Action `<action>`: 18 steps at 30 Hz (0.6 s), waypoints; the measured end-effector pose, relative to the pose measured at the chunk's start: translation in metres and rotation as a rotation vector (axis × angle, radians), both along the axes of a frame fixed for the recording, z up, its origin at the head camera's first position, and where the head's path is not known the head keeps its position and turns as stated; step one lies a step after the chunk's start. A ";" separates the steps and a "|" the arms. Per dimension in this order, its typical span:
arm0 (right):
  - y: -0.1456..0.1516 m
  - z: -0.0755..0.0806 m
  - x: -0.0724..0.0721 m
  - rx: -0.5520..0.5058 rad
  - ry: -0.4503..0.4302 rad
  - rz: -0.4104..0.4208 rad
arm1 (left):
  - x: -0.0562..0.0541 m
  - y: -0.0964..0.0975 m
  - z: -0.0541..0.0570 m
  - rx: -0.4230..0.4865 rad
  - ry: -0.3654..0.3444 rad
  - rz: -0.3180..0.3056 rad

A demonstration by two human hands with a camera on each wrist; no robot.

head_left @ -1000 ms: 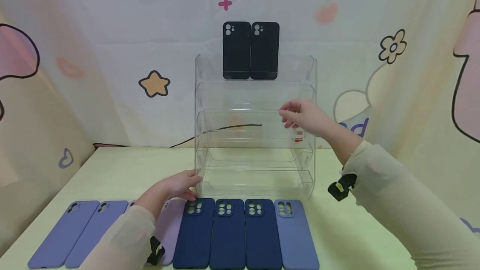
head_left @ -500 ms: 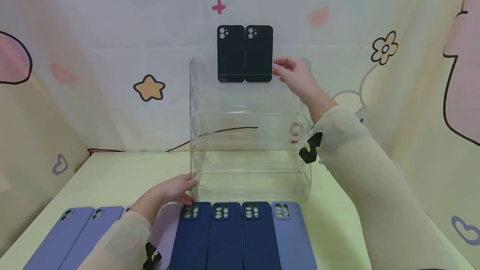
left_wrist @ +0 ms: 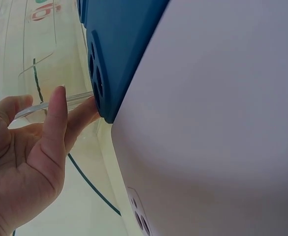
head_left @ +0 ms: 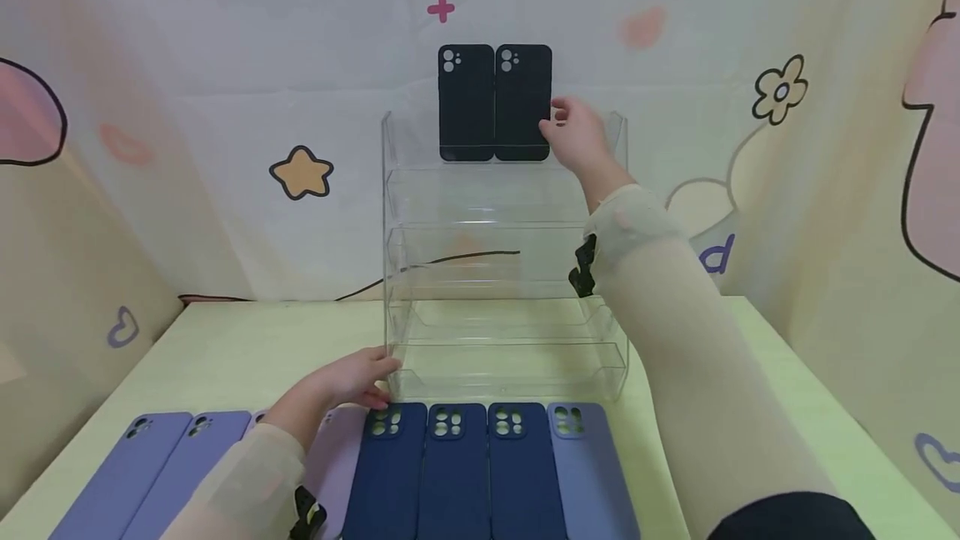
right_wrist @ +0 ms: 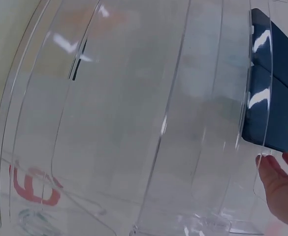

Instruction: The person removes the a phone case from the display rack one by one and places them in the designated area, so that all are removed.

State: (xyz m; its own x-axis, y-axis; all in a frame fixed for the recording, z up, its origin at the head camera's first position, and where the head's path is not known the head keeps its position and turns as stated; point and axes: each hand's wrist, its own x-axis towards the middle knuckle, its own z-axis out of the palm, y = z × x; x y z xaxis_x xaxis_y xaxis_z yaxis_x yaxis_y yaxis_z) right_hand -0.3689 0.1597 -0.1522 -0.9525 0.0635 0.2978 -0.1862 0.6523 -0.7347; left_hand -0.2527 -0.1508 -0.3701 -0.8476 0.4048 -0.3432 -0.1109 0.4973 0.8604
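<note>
On the top tier of a clear acrylic display rack (head_left: 495,261), two black phone cases stand upright side by side: the left black phone case (head_left: 467,102) and the right black phone case (head_left: 522,98). My right hand (head_left: 576,133) pinches the right case by its lower right edge, thumb over its front. The right wrist view shows these fingers (right_wrist: 284,160) at the case's corner, partly cut off by the frame. Low at the rack's left side, my left hand (head_left: 351,377) grips the clear side panel. The left wrist view shows its fingers (left_wrist: 55,123) around that panel's edge.
Along the table's front lie dark blue phone cases (head_left: 455,473), a periwinkle phone case (head_left: 592,473) at right, and a pale lilac phone case (head_left: 335,461). More periwinkle phone cases (head_left: 123,473) lie at left, partly behind the left sleeve. A printed curtain (head_left: 300,48) hangs behind.
My right hand has risen from the rack's middle tiers to the top and come to the right black case's edge. The left hand stays on the rack. The view has shifted slightly.
</note>
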 end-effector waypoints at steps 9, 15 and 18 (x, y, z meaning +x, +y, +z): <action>-0.004 -0.001 -0.008 -0.081 0.040 -0.070 | -0.002 0.004 -0.002 -0.003 -0.006 0.018; 0.002 -0.005 -0.009 -0.189 0.213 0.008 | 0.000 0.004 -0.003 -0.005 -0.009 0.015; 0.005 -0.004 -0.004 -0.291 0.265 0.061 | 0.000 0.001 -0.001 -0.015 -0.005 0.014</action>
